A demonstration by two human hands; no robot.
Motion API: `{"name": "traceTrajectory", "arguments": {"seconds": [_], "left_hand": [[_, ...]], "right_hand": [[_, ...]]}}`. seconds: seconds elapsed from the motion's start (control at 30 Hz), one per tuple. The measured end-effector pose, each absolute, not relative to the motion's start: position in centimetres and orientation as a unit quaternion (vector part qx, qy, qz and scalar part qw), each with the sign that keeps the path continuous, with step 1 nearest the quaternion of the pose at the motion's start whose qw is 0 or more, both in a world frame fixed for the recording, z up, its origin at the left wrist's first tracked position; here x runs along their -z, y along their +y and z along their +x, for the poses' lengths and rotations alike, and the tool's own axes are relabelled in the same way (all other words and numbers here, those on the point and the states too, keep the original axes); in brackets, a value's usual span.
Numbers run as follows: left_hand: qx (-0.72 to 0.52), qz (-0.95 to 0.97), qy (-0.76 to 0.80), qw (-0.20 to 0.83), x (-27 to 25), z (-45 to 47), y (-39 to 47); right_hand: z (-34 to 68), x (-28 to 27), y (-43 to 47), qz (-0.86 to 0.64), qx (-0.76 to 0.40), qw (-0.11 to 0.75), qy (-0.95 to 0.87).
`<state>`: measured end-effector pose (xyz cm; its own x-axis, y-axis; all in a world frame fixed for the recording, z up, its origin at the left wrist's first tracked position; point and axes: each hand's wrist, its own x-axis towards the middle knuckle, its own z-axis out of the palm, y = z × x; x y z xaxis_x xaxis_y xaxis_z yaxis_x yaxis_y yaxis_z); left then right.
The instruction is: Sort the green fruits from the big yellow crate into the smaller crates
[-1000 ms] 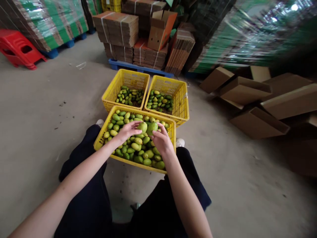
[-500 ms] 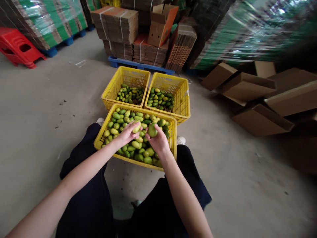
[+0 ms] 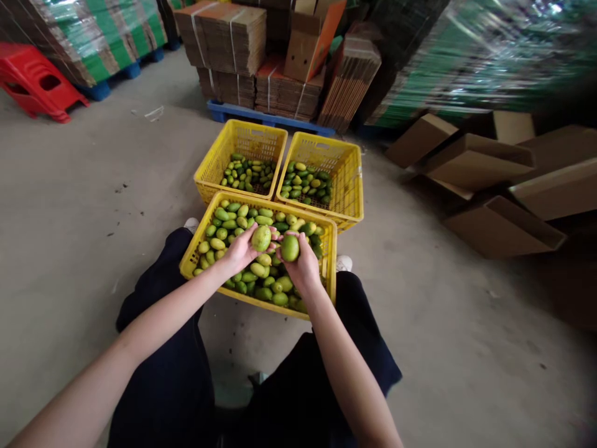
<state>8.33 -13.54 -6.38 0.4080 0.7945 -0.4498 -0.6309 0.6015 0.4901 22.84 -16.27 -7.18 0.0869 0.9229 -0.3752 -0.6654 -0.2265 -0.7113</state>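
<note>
Over the front yellow crate (image 3: 212,205), both hands hold fruit side by side. My left hand (image 3: 240,252) is closed around a yellow-green lemon (image 3: 261,238), its upper face showing. A darker green lemon (image 3: 290,248) sits in my right hand (image 3: 303,267), with the thumb along its right side. The fingertips of the two hands come close together; whether they touch I cannot tell. Beneath them the crate is full of green and yellowish lemons (image 3: 259,269), some hidden by my hands.
Behind stand two more yellow crates, a left one (image 3: 209,168) and a right one (image 3: 349,186), each with lemons at the bottom. Flattened cartons (image 3: 233,40) are stacked on a blue pallet (image 3: 265,117). Open cardboard boxes (image 3: 476,165) lie at right, a red stool (image 3: 40,81) at left.
My left hand has turned, so more of its lemon faces up. The green lemon in my right hand is also more exposed. The whole view has shifted slightly.
</note>
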Motion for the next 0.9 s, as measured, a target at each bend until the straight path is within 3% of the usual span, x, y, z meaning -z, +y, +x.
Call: {"name": "traceTrajectory", "arguments": {"seconds": [0.2,0.47,0.63,0.9], "left_hand": [[-0.415,0.189,0.322,0.830,6.4,8.3,-14.2],[-0.406,0.169,0.327,0.837,5.7,7.9,-14.5],[-0.426,0.137,0.356,0.820,6.1,8.0,-14.5],[-0.366,0.254,0.367,0.817,6.7,8.5,-14.3]], "right_hand": [[23.2,6.6,-16.5,-0.405,-0.713,0.545,-0.174],[23.9,6.9,-16.2,-0.362,-0.778,0.510,-0.064],[24.3,6.7,-16.1,-0.356,-0.773,0.525,-0.026],[24.3,6.3,-16.5,-0.329,-0.761,0.557,-0.052]]}}
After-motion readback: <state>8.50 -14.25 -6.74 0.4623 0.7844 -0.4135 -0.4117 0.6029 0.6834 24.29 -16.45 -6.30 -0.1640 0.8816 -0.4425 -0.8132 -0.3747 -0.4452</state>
